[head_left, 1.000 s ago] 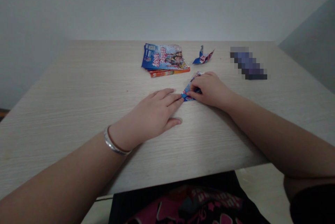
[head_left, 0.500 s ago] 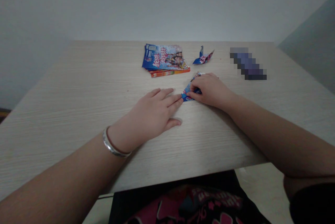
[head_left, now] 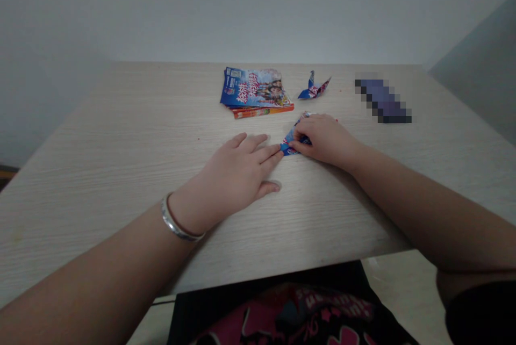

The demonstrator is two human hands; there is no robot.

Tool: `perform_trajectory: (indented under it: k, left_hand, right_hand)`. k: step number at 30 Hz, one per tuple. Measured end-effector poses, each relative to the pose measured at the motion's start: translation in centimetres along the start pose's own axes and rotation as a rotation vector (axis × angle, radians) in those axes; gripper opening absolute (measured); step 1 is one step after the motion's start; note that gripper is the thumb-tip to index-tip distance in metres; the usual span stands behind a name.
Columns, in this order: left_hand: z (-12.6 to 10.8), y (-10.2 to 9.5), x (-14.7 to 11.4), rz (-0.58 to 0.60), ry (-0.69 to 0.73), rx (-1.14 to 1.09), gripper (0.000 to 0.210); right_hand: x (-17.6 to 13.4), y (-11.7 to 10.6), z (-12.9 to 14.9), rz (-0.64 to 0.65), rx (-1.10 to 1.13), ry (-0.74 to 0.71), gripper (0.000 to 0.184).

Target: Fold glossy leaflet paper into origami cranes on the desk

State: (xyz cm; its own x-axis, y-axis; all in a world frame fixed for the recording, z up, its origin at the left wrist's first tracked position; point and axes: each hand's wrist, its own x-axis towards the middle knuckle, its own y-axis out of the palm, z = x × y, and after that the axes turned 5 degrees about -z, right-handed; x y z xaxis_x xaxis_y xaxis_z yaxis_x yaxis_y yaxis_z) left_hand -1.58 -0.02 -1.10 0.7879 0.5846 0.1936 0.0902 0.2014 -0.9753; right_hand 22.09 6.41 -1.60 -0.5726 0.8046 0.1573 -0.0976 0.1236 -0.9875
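Note:
A folded piece of blue printed paper (head_left: 291,135) lies on the table between my hands. My right hand (head_left: 324,137) covers much of it, with thumb and curled fingers closed on the paper. Flat on the tabletop, my left hand (head_left: 242,173) has its fingers spread, and two fingertips touch the paper's left corner. A silver bangle (head_left: 177,225) circles my left wrist. Farther back stands a folded paper crane (head_left: 313,88) in the same blue and red print.
Behind my left hand lies a stack of printed leaflets (head_left: 252,88), with an orange one (head_left: 262,112) sticking out below. A blurred dark rectangular object (head_left: 385,100) rests at the back right. The pale wooden table (head_left: 121,119) meets a wall (head_left: 258,6).
Both hands stay almost in place on the folded paper. Only a slight shift of the whole view shows.

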Motion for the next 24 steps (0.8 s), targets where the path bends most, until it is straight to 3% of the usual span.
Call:
perform_trajectory:
  k: [9, 15, 19, 21, 24]
  left_hand:
    - [-0.5, -2.0, 0.0, 0.107, -0.068, 0.002, 0.048]
    - [0.8, -2.5, 0.0, 0.051, -0.067, 0.01, 0.044]
    - [1.2, -1.9, 0.5, -0.016, -0.083, -0.046, 0.046]
    - [1.0, -1.1, 0.7, -0.073, -0.019, -0.089, 0.051]
    - [0.6, 0.2, 0.7, -0.009, 0.041, -0.075, 0.058]
  right_hand:
    - [-0.2, -0.3, 0.3, 0.007, 0.038, 0.0, 0.025]
    - [-0.3, -0.3, 0.1, -0.001, 0.044, 0.001, 0.024]
    - [-0.5, -0.3, 0.2, -0.005, 0.043, 0.009, 0.024]
    - [-0.6, -0.4, 0.4, -0.014, 0.041, 0.003, 0.023]
    - [-0.7, -0.5, 0.6, -0.02, 0.043, -0.009, 0.022]
